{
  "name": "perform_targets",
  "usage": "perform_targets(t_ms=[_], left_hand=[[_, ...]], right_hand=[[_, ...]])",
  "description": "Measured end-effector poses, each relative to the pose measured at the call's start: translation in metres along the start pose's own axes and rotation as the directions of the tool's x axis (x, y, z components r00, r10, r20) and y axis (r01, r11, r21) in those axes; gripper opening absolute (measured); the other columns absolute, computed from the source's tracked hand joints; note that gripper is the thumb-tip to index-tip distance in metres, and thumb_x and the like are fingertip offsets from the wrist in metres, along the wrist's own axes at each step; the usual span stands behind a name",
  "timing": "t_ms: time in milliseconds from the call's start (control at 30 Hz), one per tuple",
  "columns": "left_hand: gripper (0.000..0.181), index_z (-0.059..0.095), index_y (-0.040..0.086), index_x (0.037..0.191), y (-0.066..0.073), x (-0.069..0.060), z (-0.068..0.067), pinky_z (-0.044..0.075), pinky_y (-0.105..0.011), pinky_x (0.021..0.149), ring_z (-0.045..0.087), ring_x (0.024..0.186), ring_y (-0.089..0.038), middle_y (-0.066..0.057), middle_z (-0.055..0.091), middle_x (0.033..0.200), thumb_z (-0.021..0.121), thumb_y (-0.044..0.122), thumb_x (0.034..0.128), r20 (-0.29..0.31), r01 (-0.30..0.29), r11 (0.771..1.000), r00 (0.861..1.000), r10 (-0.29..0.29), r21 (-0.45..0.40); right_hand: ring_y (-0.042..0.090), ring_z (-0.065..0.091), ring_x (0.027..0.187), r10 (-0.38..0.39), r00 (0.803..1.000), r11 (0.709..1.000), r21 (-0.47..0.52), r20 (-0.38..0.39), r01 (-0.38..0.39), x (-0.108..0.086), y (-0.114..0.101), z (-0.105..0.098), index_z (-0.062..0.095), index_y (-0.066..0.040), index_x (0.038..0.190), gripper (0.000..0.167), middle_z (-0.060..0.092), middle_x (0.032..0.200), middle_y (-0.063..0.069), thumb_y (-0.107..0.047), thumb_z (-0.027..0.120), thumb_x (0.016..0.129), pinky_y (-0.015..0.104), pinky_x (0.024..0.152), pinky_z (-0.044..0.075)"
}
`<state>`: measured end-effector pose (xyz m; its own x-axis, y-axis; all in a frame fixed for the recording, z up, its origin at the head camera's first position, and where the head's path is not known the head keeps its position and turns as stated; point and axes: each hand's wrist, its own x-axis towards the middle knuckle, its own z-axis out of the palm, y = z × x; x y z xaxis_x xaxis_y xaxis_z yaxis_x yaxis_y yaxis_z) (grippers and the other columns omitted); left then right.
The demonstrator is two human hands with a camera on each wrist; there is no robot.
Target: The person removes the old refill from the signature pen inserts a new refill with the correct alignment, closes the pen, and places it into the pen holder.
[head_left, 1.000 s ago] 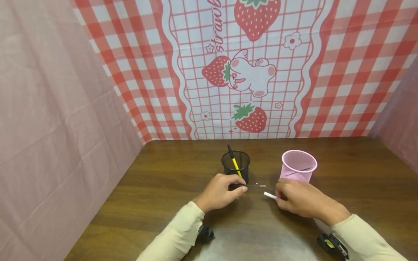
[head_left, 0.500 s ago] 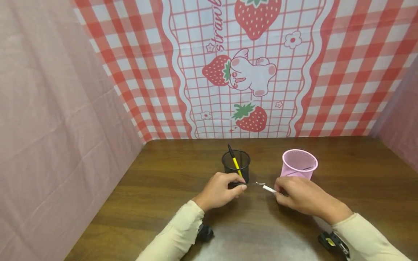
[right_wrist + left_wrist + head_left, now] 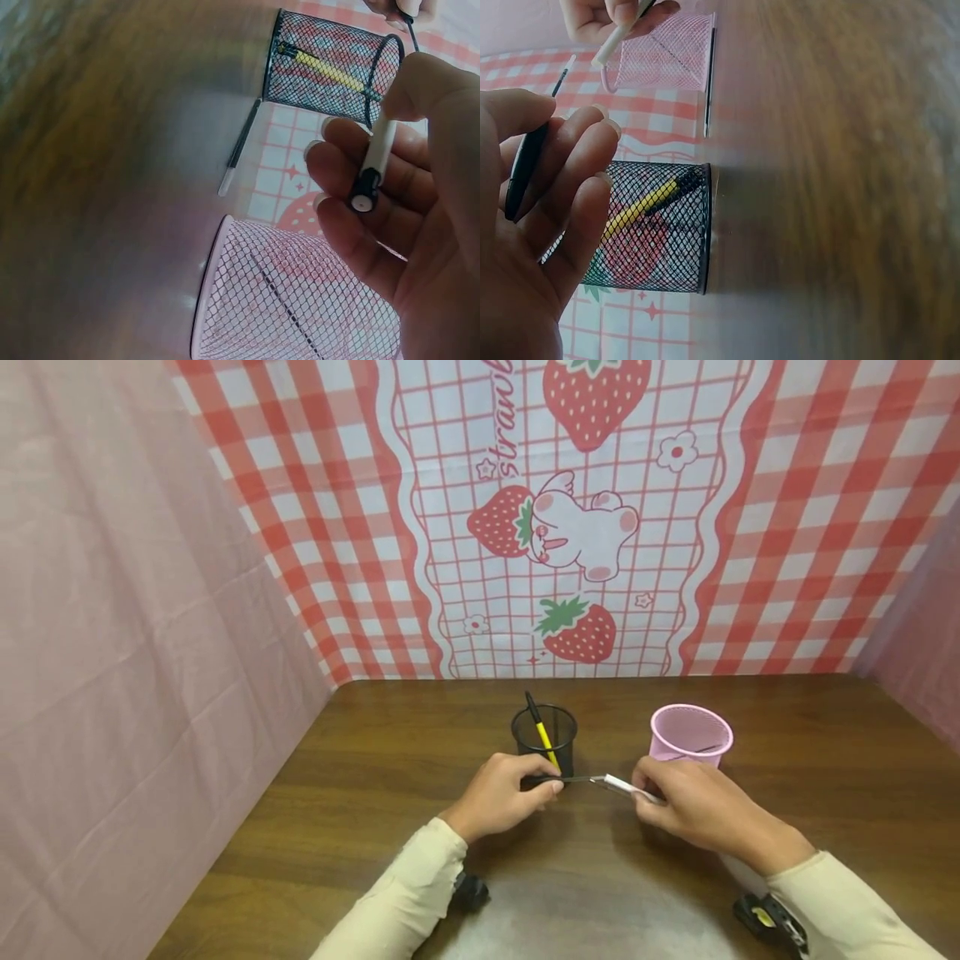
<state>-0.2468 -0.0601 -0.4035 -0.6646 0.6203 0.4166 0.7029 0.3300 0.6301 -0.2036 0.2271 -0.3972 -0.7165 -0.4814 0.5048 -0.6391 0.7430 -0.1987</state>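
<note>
My left hand (image 3: 497,793) pinches a black pen section (image 3: 526,163) between thumb and fingers. A thin ink refill (image 3: 562,79) juts from it, pointing right. My right hand (image 3: 693,803) holds a white pen barrel (image 3: 380,150) with a black end, its other end facing the refill. In the head view the refill tip and the barrel's end nearly meet; whether they touch I cannot tell. Behind my left hand stands a black mesh cup (image 3: 525,745) with a yellow-and-black pen (image 3: 542,732) in it. A pink mesh cup (image 3: 660,745) stands behind my right hand.
A thin dark refill-like stick (image 3: 244,142) with a clear end lies on the wooden table (image 3: 360,860) between the cups. Another thin dark stick (image 3: 285,304) leans inside the pink cup. A checked strawberry cloth (image 3: 450,527) hangs behind the table.
My right hand has raised the white barrel slightly and turned it, bringing its end up to the refill tip. My left hand has risen only a little, still gripping the black pen section.
</note>
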Motion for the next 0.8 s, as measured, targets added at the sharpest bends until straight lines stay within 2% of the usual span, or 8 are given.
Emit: perform_targets(t_ms=[233, 467, 800], left_hand=[[0.014, 0.074, 0.009, 0.104, -0.0002, 0.0013, -0.0013, 0.052, -0.017, 0.063, 0.063, 0.063, 0.006, 0.011, 0.071, 0.079, 0.069, 0.02, 0.0968, 0.005, 0.003, 1.0, 1.0, -0.003, 0.006], [0.013, 0.074, 0.008, 0.104, -0.001, 0.0004, -0.0022, 0.053, -0.019, 0.06, 0.064, 0.063, 0.003, 0.006, 0.072, 0.079, 0.068, 0.019, 0.0975, 0.011, 0.019, 0.999, 1.0, -0.019, -0.029], [0.011, 0.073, 0.01, 0.103, -0.0015, 0.0007, -0.0005, 0.052, -0.018, 0.061, 0.062, 0.062, 0.006, 0.011, 0.071, 0.078, 0.069, 0.018, 0.0965, 0.007, 0.002, 1.0, 1.0, -0.002, 0.011]], right_hand=[[-0.005, 0.042, 0.058, -0.021, 0.999, 1.0, -0.011, -0.05, 0.02, 0.0013, 0.0015, -0.0006, 0.057, -0.029, 0.08, 0.028, 0.045, 0.067, -0.026, -0.012, 0.077, 0.071, 0.022, 0.051, 0.037], [-0.005, 0.043, 0.059, -0.055, 0.996, 0.998, -0.009, -0.068, 0.055, 0.0026, 0.0004, -0.002, 0.059, -0.027, 0.079, 0.024, 0.046, 0.068, -0.026, -0.013, 0.077, 0.071, 0.023, 0.052, 0.038], [-0.006, 0.043, 0.06, -0.087, 0.993, 0.996, -0.003, -0.074, 0.087, 0.0027, -0.0023, -0.0033, 0.061, -0.026, 0.081, 0.024, 0.046, 0.069, -0.026, -0.012, 0.077, 0.072, 0.021, 0.052, 0.038]])
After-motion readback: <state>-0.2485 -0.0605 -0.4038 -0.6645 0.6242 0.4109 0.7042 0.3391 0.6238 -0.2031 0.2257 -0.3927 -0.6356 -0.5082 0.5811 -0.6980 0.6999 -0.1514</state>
